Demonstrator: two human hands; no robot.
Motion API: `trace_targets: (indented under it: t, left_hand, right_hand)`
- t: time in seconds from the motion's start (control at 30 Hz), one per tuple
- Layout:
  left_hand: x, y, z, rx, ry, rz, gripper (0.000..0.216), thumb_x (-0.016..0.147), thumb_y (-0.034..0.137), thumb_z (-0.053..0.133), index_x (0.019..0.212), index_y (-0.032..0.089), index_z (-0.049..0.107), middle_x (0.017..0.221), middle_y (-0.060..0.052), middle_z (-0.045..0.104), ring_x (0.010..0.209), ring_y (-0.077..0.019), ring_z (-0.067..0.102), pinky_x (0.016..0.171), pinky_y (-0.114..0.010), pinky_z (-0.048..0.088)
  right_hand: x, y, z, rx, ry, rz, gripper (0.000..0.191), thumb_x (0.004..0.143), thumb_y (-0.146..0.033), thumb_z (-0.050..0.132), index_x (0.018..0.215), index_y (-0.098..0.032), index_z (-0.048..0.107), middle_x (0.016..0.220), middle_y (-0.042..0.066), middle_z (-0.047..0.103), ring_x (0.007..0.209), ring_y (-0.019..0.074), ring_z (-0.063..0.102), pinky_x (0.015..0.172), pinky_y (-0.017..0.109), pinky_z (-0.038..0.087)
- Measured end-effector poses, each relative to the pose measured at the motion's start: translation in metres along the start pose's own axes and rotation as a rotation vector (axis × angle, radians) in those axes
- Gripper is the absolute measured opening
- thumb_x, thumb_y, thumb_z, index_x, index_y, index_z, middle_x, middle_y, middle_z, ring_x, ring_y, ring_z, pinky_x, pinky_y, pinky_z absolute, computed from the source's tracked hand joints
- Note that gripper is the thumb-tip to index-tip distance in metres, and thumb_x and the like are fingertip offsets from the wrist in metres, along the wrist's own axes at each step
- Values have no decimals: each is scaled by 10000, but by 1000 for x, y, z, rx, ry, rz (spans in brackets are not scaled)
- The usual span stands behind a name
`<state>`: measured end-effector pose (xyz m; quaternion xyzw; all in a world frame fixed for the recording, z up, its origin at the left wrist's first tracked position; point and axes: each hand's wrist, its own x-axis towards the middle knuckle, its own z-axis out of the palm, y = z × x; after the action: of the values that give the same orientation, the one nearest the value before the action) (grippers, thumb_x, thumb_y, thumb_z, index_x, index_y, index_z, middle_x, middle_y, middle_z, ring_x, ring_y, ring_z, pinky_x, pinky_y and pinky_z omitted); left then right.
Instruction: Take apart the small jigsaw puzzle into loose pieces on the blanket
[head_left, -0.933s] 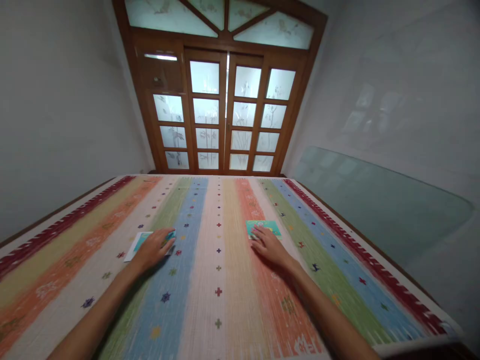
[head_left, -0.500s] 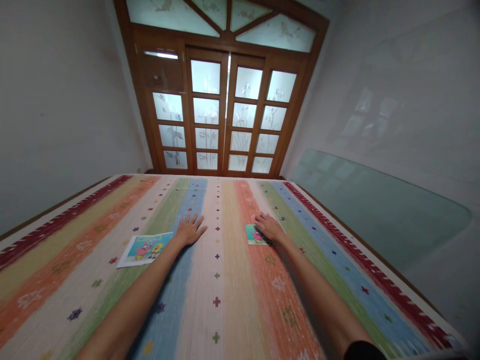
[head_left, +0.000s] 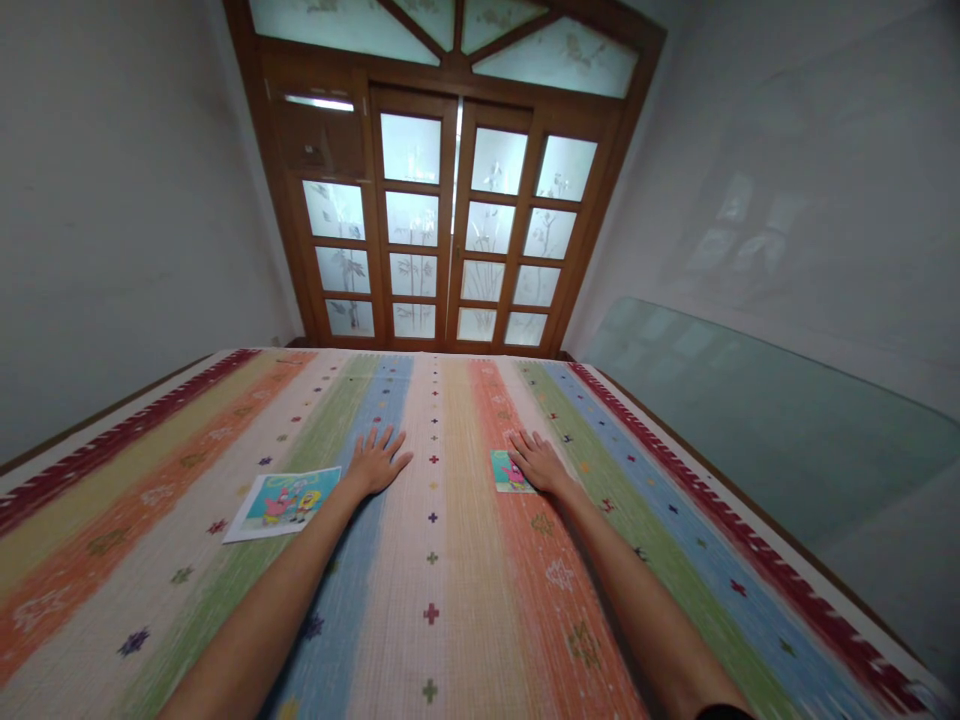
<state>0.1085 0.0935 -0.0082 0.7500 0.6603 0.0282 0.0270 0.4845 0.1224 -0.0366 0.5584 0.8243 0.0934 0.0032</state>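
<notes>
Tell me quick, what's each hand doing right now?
Left hand: open, flat on the rug, holding nothing.
Right hand: open, resting on a small picture card.

Two hands: left hand (head_left: 379, 462), right hand (head_left: 538, 462). Two cards: left card (head_left: 285, 502) at eight o'clock, right card (head_left: 504, 472) at six. One rug (head_left: 450, 580), one double door (head_left: 456, 230) at twelve, one pane (head_left: 750, 420) at three.

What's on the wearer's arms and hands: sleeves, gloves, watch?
Neither the left hand nor the right hand is gloved; no rings, watch or bands visible. Forearms uncovered. Only clothing seen: a dark sleeve edge on the right arm at the picture's bottom.
</notes>
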Motion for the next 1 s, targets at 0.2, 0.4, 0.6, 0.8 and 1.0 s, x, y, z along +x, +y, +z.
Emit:
trace_targets:
  t: [0.2, 0.4, 0.6, 0.8, 1.0]
  left_hand:
    - [-1, -1, 2, -12, 7, -1, 631, 1041, 563, 326, 1596, 263, 343, 1672, -100, 256, 1544, -391, 182, 1214, -620, 170]
    - [-4, 0, 1, -27, 28, 53, 563, 1058, 481, 299, 1581, 285, 376, 1663, -85, 286, 1538, -385, 213, 1203, -643, 182]
    - [-5, 2, 1, -49, 36, 88, 546, 1056, 432, 300, 1565, 263, 407, 1641, -86, 341, 1535, -353, 245, 1208, -622, 203]
    - [-9, 8, -1, -40, 60, 48, 551, 1054, 423, 317, 1550, 209, 422, 1642, -125, 335, 1533, -365, 245, 1218, -611, 176]
    - [-22, 19, 0, -49, 52, -9, 580, 1061, 430, 294, 1544, 130, 405, 1635, -193, 320, 1524, -405, 244, 1193, -648, 199]
  right_hand:
    - [-3, -4, -5, 31, -39, 49, 520, 1061, -351, 333, 1565, -243, 404, 1651, 128, 314, 1504, 353, 320, 1155, 583, 334]
    - [-11, -8, -14, 109, -12, 87, 516, 1066, -344, 308, 1540, -191, 443, 1622, 154, 369, 1493, 338, 349, 1172, 541, 323]
    - [-20, -25, -20, 201, 3, 156, 518, 1062, -356, 328, 1526, -158, 445, 1618, 179, 369, 1493, 341, 345, 1175, 561, 292]
    - [-21, -71, -27, 295, 4, 182, 558, 1054, -402, 384, 1505, -81, 454, 1620, 229, 339, 1509, 368, 298, 1193, 565, 244]
    - [-19, -128, -39, 398, 25, 86, 507, 1066, -422, 384, 1486, -162, 495, 1623, 181, 361, 1508, 352, 310, 1194, 568, 262]
